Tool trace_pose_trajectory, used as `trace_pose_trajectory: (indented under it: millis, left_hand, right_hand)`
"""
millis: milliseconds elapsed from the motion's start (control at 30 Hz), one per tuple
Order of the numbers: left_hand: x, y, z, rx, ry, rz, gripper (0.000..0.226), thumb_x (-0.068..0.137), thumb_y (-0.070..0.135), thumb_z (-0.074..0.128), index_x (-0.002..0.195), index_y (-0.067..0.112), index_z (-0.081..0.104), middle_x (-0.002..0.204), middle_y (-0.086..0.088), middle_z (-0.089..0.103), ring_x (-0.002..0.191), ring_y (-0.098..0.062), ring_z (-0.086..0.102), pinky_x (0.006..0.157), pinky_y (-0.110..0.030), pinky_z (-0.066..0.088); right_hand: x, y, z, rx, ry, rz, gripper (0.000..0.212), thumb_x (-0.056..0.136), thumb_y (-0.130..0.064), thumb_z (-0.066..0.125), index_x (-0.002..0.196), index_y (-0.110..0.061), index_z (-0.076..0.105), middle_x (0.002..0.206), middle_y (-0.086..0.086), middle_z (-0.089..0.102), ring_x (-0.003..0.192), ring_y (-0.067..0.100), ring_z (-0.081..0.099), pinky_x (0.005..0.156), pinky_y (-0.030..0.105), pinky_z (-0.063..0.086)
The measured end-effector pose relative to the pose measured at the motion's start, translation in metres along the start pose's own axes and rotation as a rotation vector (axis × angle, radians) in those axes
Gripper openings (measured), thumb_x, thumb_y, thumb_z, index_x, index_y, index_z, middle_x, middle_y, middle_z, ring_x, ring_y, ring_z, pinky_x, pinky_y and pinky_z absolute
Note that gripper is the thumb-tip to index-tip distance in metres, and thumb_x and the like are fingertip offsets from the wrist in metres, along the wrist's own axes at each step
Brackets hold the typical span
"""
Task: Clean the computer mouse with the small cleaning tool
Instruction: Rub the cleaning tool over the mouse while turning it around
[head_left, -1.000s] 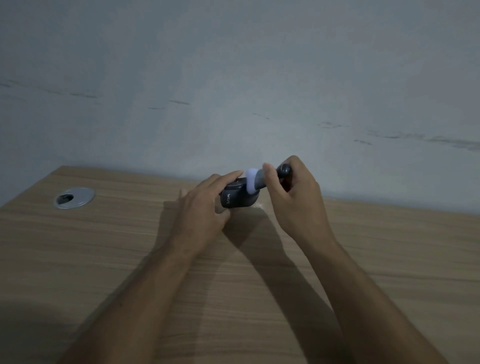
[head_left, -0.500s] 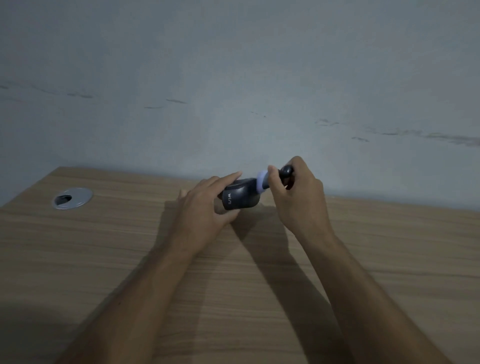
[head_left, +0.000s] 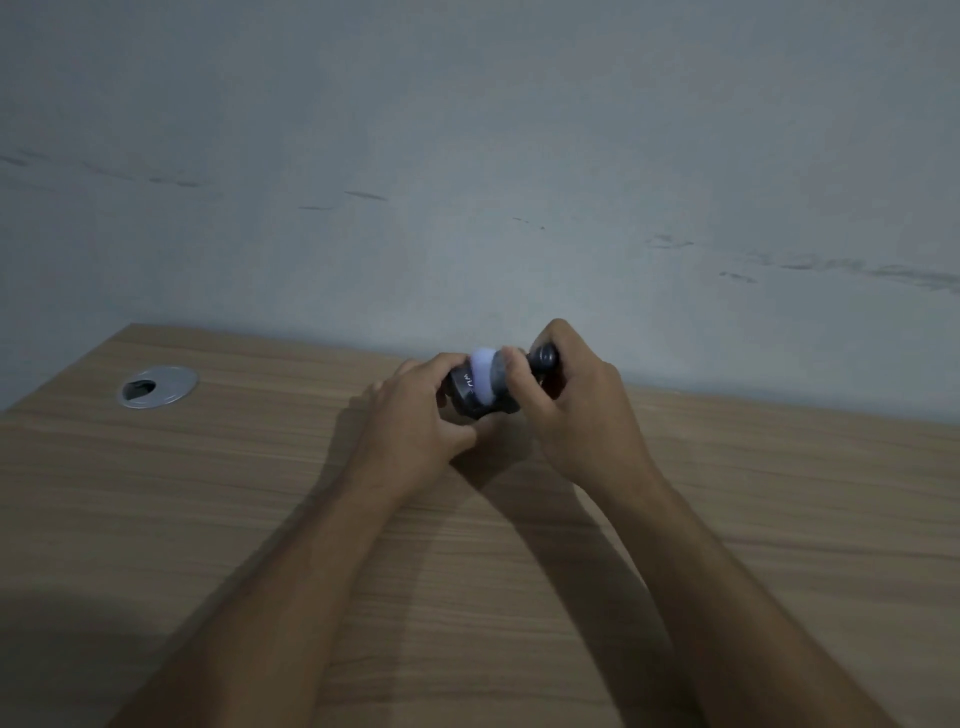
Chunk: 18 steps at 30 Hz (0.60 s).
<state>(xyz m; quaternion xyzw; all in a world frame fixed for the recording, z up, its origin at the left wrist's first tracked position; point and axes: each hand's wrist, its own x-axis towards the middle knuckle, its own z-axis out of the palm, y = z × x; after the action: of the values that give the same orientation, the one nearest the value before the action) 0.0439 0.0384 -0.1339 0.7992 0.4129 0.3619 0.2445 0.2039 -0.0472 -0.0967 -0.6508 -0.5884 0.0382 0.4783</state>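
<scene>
Nearby, a cable grommet (head_left: 157, 384), unobstructing.

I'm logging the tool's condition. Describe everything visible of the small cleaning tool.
The cleaning tool has a pale, soft-looking round pad on a dark handle with a rounded end. It lies tilted, pad lower left, handle upper right. The right hand grips the handle, and the pad presses on the dark mouse, which the left hand holds above the wooden desk. Finer detail is blurred.

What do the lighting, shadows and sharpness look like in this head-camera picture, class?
Head view: dim and bluish; soft forearm shadows on the light wooden desk; the pale round tip of the small dark-handled cleaning tool is slightly blurred against the dark computer mouse; wide-angle bending shows along the desk's far edge.
</scene>
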Motion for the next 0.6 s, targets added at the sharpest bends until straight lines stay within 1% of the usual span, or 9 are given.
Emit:
trace_pose_trajectory:
  millis: [67, 133, 167, 200, 267, 300, 333, 467, 600]
  left_hand:
    - [-0.001, 0.001, -0.001, -0.011, 0.02, 0.004, 0.055, 0.073, 0.044, 0.085, 0.126, 0.041, 0.073, 0.103, 0.014, 0.069, 0.101, -0.019, 0.069, 0.094, -0.048, 0.057]
    - [0.0, -0.006, 0.0, -0.003, 0.007, -0.011, 0.041, 0.082, 0.017, 0.087, 0.111, 0.044, 0.072, 0.111, 0.008, 0.072, 0.105, -0.02, 0.071, 0.093, -0.045, 0.059]
    - [0.001, -0.007, 0.002, -0.013, -0.002, -0.012, 0.047, 0.083, 0.003, 0.082, 0.102, 0.044, 0.07, 0.113, 0.005, 0.073, 0.105, -0.02, 0.071, 0.094, -0.046, 0.061]
    - [0.0, -0.006, 0.002, -0.021, -0.001, -0.009, 0.048, 0.082, 0.002, 0.082, 0.101, 0.044, 0.071, 0.113, 0.005, 0.073, 0.104, -0.02, 0.071, 0.094, -0.047, 0.061]
    - [0.0, -0.003, 0.002, -0.026, 0.025, -0.006, 0.046, 0.076, 0.034, 0.088, 0.12, 0.04, 0.074, 0.109, 0.007, 0.073, 0.101, -0.018, 0.071, 0.094, -0.048, 0.061]
    - [0.0, -0.002, 0.001, -0.041, 0.038, -0.002, 0.057, 0.07, 0.05, 0.084, 0.125, 0.04, 0.074, 0.107, 0.008, 0.073, 0.099, -0.017, 0.071, 0.093, -0.047, 0.06]
    - [0.0, -0.001, 0.0, -0.061, 0.041, -0.007, 0.063, 0.067, 0.057, 0.081, 0.127, 0.04, 0.073, 0.107, 0.008, 0.073, 0.097, -0.017, 0.071, 0.091, -0.045, 0.059]
    - [0.002, -0.006, 0.001, -0.111, 0.055, -0.033, 0.052, 0.075, 0.037, 0.094, 0.124, 0.031, 0.077, 0.109, 0.006, 0.076, 0.098, -0.017, 0.072, 0.081, -0.034, 0.058]
    - [0.001, -0.007, 0.0, -0.241, 0.076, -0.065, 0.055, 0.075, 0.04, 0.092, 0.127, 0.031, 0.077, 0.108, 0.009, 0.081, 0.099, -0.011, 0.076, 0.086, -0.036, 0.064]
  right_hand:
    - [0.0, -0.002, 0.001, -0.01, 0.039, -0.004, 0.035, 0.106, -0.032, 0.067, 0.088, -0.007, 0.05, 0.058, -0.007, 0.047, 0.05, 0.01, 0.045, 0.047, 0.018, 0.033]
    - [-0.002, -0.007, 0.0, -0.008, -0.044, -0.078, 0.033, 0.107, -0.033, 0.068, 0.09, -0.008, 0.053, 0.061, -0.007, 0.049, 0.052, 0.009, 0.047, 0.048, 0.018, 0.035]
    - [-0.003, -0.008, -0.001, -0.01, -0.091, -0.107, 0.032, 0.107, -0.033, 0.068, 0.091, -0.009, 0.054, 0.062, -0.007, 0.049, 0.053, 0.009, 0.047, 0.05, 0.019, 0.035]
    - [-0.002, -0.007, -0.001, -0.018, -0.101, -0.111, 0.032, 0.106, -0.033, 0.068, 0.091, -0.009, 0.054, 0.062, -0.007, 0.049, 0.053, 0.009, 0.046, 0.05, 0.019, 0.035]
    - [0.001, -0.003, 0.0, -0.046, -0.022, -0.053, 0.034, 0.106, -0.032, 0.068, 0.089, -0.009, 0.051, 0.059, -0.007, 0.048, 0.051, 0.009, 0.046, 0.048, 0.018, 0.033]
    - [0.002, -0.002, 0.0, -0.053, 0.018, -0.026, 0.035, 0.106, -0.033, 0.067, 0.089, -0.008, 0.05, 0.058, -0.007, 0.047, 0.05, 0.01, 0.046, 0.047, 0.018, 0.032]
    - [0.002, -0.001, -0.001, -0.047, 0.021, -0.018, 0.035, 0.106, -0.034, 0.066, 0.089, -0.007, 0.05, 0.059, -0.006, 0.048, 0.05, 0.01, 0.045, 0.047, 0.018, 0.032]
    - [-0.002, -0.002, -0.008, -0.001, -0.128, -0.056, 0.033, 0.107, -0.037, 0.067, 0.09, -0.012, 0.054, 0.062, -0.008, 0.049, 0.052, 0.007, 0.044, 0.051, 0.02, 0.035]
    - [0.002, 0.008, -0.011, -0.023, 0.006, 0.058, 0.037, 0.106, -0.036, 0.067, 0.085, -0.011, 0.049, 0.058, -0.008, 0.045, 0.049, 0.009, 0.04, 0.047, 0.019, 0.032]
